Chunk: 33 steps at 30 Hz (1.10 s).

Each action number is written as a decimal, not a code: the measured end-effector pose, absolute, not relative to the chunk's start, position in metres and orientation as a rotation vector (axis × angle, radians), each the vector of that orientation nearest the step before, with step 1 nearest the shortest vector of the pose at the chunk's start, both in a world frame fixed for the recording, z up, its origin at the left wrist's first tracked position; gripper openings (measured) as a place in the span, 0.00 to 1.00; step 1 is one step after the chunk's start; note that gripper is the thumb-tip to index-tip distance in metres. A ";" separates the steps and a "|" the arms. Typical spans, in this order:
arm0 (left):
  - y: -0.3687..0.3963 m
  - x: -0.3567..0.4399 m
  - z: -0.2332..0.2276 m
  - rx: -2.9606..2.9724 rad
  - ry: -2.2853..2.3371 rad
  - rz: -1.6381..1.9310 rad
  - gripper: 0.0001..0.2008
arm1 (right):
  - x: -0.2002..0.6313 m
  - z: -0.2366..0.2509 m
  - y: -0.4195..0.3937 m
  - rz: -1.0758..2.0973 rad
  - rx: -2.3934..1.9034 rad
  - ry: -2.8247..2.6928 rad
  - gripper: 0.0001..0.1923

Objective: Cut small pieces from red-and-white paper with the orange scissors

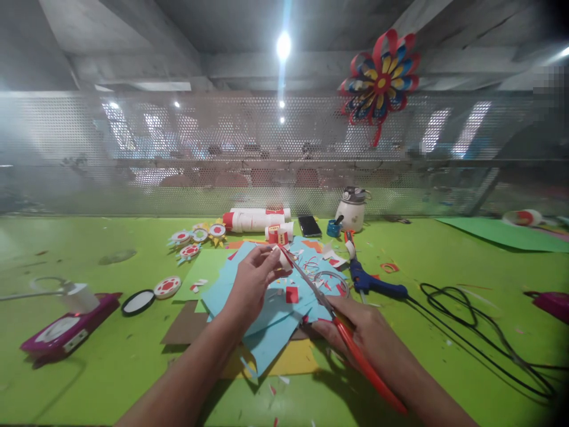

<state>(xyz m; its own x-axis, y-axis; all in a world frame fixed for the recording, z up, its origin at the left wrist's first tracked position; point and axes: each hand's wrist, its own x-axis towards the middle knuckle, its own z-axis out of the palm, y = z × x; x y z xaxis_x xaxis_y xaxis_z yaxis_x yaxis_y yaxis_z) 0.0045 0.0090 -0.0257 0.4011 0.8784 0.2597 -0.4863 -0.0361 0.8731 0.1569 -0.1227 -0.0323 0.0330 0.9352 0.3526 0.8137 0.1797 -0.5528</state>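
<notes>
My left hand (pixel 255 276) pinches a small white and red paper piece (pixel 283 258) above the middle of the table. Closed round the red handles of a pair of scissors (pixel 320 296), my right hand (pixel 355 326) points the blades up and left. The blade tips reach the paper piece; whether they cut into it I cannot tell. Below both hands lie overlapping light blue paper sheets (pixel 271 356), strewn with thin scraps and a small red square (pixel 292 295). Just beyond the left hand stands a short red and white paper roll (pixel 279 233).
At right lies a blue glue gun (pixel 377 283) with a looping black cable (pixel 478 326). A purple power strip (pixel 71 332) is at left. Several paper flowers (pixel 189 252), white paper tubes (pixel 260 221), a phone (pixel 309 226) and a bottle (pixel 350 210) stand or lie toward the perforated screen.
</notes>
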 end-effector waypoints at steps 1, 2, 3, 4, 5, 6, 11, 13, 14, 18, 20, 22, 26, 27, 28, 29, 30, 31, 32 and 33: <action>0.009 0.005 -0.026 1.142 0.436 1.154 0.12 | 0.157 -0.033 -0.122 0.243 -1.653 -1.792 0.14; 0.008 0.005 -0.026 1.144 0.436 1.154 0.12 | 0.157 -0.033 -0.122 0.254 -1.657 -1.786 0.14; 0.008 0.005 -0.026 1.146 0.438 1.152 0.12 | 0.157 -0.033 -0.122 0.265 -1.662 -1.782 0.15; 0.007 0.006 -0.026 1.148 0.439 1.151 0.12 | 0.156 -0.034 -0.122 0.276 -1.669 -1.780 0.15; 0.007 0.006 -0.026 1.150 0.440 1.149 0.12 | 0.156 -0.034 -0.122 0.286 -1.676 -1.779 0.16; 0.007 0.006 -0.026 1.151 0.440 1.149 0.12 | 0.156 -0.034 -0.122 0.289 -1.684 -1.777 0.16; 0.007 0.006 -0.025 1.157 0.445 1.147 0.12 | 0.155 -0.035 -0.124 0.253 -1.691 -1.780 0.15; 0.007 0.006 -0.025 1.150 0.449 1.148 0.12 | 0.155 -0.035 -0.124 0.256 -1.696 -1.780 0.15; 0.007 0.006 -0.025 1.144 0.451 1.150 0.12 | 0.155 -0.035 -0.124 0.258 -1.697 -1.779 0.15; 0.007 0.006 -0.026 1.147 0.443 1.164 0.12 | 0.155 -0.033 -0.124 0.238 -1.676 -1.797 0.14; 0.007 0.006 -0.026 1.160 0.438 1.174 0.11 | 0.155 -0.031 -0.124 0.225 -1.665 -1.800 0.13; 0.006 0.006 -0.025 1.166 0.435 1.176 0.10 | 0.156 -0.031 -0.123 0.218 -1.665 -1.799 0.13; 0.006 0.006 -0.024 1.166 0.435 1.174 0.10 | 0.157 -0.033 -0.123 0.205 -1.665 -1.810 0.13; 0.006 0.006 -0.024 1.166 0.438 1.174 0.10 | 0.157 -0.033 -0.123 0.201 -1.665 -1.812 0.13; 0.006 0.006 -0.024 1.168 0.440 1.173 0.10 | 0.156 -0.034 -0.123 0.202 -1.666 -1.814 0.13; 0.006 0.006 -0.024 1.170 0.443 1.172 0.10 | 0.156 -0.034 -0.123 0.209 -1.666 -1.814 0.13; 0.006 0.006 -0.025 1.172 0.445 1.174 0.10 | 0.156 -0.034 -0.123 0.219 -1.668 -1.809 0.14; 0.006 0.006 -0.025 1.173 0.446 1.177 0.11 | 0.155 -0.034 -0.123 0.230 -1.672 -1.803 0.14; 0.006 0.007 -0.025 1.174 0.446 1.180 0.11 | 0.155 -0.034 -0.124 0.241 -1.677 -1.796 0.14; 0.005 0.007 -0.025 1.172 0.447 1.182 0.11 | 0.154 -0.033 -0.124 0.250 -1.680 -1.792 0.14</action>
